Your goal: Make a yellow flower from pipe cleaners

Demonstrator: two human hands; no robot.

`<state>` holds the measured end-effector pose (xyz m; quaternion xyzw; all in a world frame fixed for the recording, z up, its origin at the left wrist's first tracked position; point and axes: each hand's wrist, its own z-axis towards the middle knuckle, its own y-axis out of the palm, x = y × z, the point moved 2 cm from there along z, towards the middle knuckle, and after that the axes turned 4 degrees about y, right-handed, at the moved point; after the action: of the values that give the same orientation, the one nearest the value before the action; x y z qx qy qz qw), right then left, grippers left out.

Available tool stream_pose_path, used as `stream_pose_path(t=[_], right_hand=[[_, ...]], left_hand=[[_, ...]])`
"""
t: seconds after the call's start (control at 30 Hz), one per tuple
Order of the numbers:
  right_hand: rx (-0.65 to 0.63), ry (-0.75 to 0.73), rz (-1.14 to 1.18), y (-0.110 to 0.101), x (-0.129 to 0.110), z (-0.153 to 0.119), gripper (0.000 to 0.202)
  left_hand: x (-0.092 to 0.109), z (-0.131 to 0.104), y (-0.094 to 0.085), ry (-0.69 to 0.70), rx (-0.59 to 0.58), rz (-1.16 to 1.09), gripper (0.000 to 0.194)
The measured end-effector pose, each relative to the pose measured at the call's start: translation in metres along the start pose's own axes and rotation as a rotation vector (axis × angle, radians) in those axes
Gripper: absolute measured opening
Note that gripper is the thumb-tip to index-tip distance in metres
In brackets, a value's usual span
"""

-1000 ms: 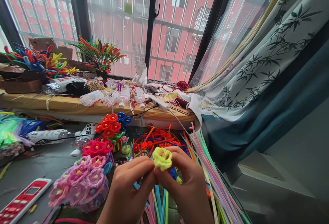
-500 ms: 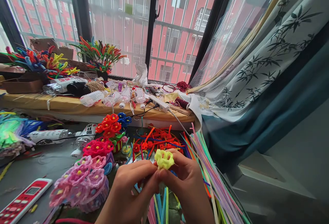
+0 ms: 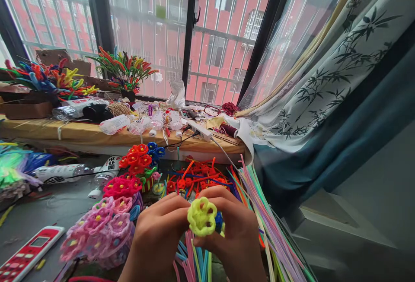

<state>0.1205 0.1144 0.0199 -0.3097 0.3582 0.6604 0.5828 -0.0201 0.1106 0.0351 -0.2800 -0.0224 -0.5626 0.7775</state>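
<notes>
A yellow-green fuzzy flower [image 3: 201, 217] with looped petals faces the camera between my two hands at the lower middle. My left hand [image 3: 157, 230] pinches it from the left, fingers bent against the petals. From the right, my right hand [image 3: 231, 230] grips it with the thumb below and fingers curled behind. The flower's stem is hidden. Just right of the flower, a bit of blue [image 3: 219, 220] shows between it and my right hand. Beneath my hands lie blue, pink and yellow pipe cleaners [image 3: 202, 260].
Pink flowers [image 3: 97, 234] and red flowers [image 3: 135, 157] stand left of my hands. A red phone-like device [image 3: 30, 251] lies far left. Red stems [image 3: 207, 174] lie behind; long pastel pipe cleaners [image 3: 272, 217] are on the right. Bottles [image 3: 115, 124] rest on the windowsill [image 3: 81, 133].
The yellow-green flower has turned its open face toward the camera and appears larger and slightly lower. My fingers have shifted around it, and the view has moved slightly.
</notes>
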Motion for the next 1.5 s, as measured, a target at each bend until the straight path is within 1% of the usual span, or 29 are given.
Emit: stream_pose_path(t=[0.07, 0.17, 0.23, 0.3, 0.37, 0.43, 0.53, 0.63, 0.7, 0.77, 0.83, 0.87, 0.9, 0.93, 1.0, 1.07, 1.13, 1.3, 1.4, 1.5], right_hand=[[-0.005, -0.042, 0.005, 0.001, 0.002, -0.001, 0.026], [0.003, -0.093, -0.016, 0.002, 0.002, -0.003, 0.030], [0.012, -0.132, -0.038, 0.002, 0.001, -0.003, 0.030], [0.008, -0.178, -0.059, 0.001, -0.001, -0.002, 0.029], [-0.021, -0.202, -0.083, 0.001, -0.003, -0.001, 0.031], [-0.065, -0.207, -0.098, 0.000, -0.005, -0.001, 0.032], [-0.099, -0.206, -0.096, -0.001, -0.005, -0.002, 0.032], [-0.117, -0.194, -0.062, -0.001, -0.005, -0.004, 0.032], [-0.131, -0.188, -0.036, -0.001, -0.005, -0.004, 0.032], [-0.143, -0.196, -0.028, -0.001, -0.005, -0.004, 0.034], [-0.154, -0.212, -0.035, -0.002, -0.005, -0.004, 0.034], [-0.153, -0.218, -0.039, -0.002, -0.006, -0.004, 0.034], [-0.152, -0.226, -0.042, -0.002, -0.006, -0.004, 0.034], [-0.151, -0.233, -0.044, -0.001, -0.007, -0.004, 0.034], [-0.147, -0.247, -0.044, -0.001, -0.009, -0.004, 0.034], [-0.149, -0.263, -0.050, -0.001, -0.010, -0.004, 0.035], [-0.150, -0.276, -0.060, -0.001, -0.011, -0.004, 0.036], [-0.145, -0.293, -0.072, -0.002, -0.014, -0.004, 0.037], [-0.144, -0.278, -0.084, -0.002, -0.015, -0.004, 0.038], [-0.149, -0.256, -0.084, -0.002, -0.014, -0.005, 0.039]], left_hand=[[0.000, -0.002, -0.001, 0.013, 0.001, 0.026, 0.030], [-0.002, -0.009, -0.001, 0.000, -0.042, 0.038, 0.030], [-0.002, -0.013, -0.001, 0.004, -0.037, 0.052, 0.030], [-0.001, -0.014, -0.002, 0.025, -0.023, 0.078, 0.030], [0.002, -0.010, -0.004, 0.049, -0.039, 0.099, 0.029], [0.005, -0.005, -0.006, 0.077, -0.016, 0.101, 0.029], [0.007, 0.000, -0.008, 0.091, 0.029, 0.108, 0.036], [0.005, -0.002, -0.008, 0.093, 0.018, 0.123, 0.035], [0.003, -0.006, -0.008, 0.093, 0.009, 0.122, 0.030], [0.001, -0.011, -0.007, 0.071, -0.031, 0.111, 0.024], [-0.001, -0.014, -0.006, 0.057, -0.036, 0.098, 0.022], [-0.001, -0.014, -0.006, 0.061, 0.000, 0.092, 0.022], [0.000, -0.014, -0.006, 0.071, 0.013, 0.095, 0.021], [-0.001, -0.014, -0.004, 0.054, -0.034, 0.091, 0.020], [0.000, -0.014, -0.003, 0.054, -0.064, 0.085, 0.019], [0.002, -0.013, -0.003, 0.067, 0.012, 0.084, 0.024], [0.002, -0.014, -0.004, 0.054, 0.039, 0.078, 0.026], [0.003, -0.013, -0.007, 0.044, -0.083, 0.060, 0.019], [0.003, -0.012, -0.010, 0.038, -0.074, 0.049, 0.019], [0.004, -0.012, -0.009, 0.023, -0.075, 0.026, 0.019]])
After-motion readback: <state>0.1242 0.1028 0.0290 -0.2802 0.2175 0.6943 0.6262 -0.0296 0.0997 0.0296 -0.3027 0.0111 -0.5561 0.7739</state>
